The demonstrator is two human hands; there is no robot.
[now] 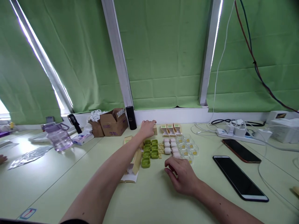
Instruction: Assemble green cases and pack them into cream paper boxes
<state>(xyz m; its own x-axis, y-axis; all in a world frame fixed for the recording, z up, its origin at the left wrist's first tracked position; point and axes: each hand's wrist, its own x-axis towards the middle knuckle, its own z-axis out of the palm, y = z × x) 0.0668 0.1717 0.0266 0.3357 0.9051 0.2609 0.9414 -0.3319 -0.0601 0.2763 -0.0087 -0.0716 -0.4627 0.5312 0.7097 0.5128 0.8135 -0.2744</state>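
My left hand (147, 128) reaches to the back of the table, its fingers closed on a small yellow box (155, 129). To its right stands a row of open small boxes (171, 130). My right hand (181, 175) rests on the table, loosely curled, thumb apart from the fingers, with nothing visible in it. Ahead of it are white rounded pieces (167, 150) and clear cups with yellow centres (189, 146). Green square trays (146, 162) stand between the hands, beside small yellow pieces (160, 152). More yellow boxes (136, 161) are partly hidden behind my left forearm.
At the back left are a cardboard box (114, 123), a black cylinder (131, 118) and a purple water jug (57, 137). Two phones (240, 177) and a power strip (238, 135) with cables lie right. Another person's hand (2, 159) shows at the left edge.
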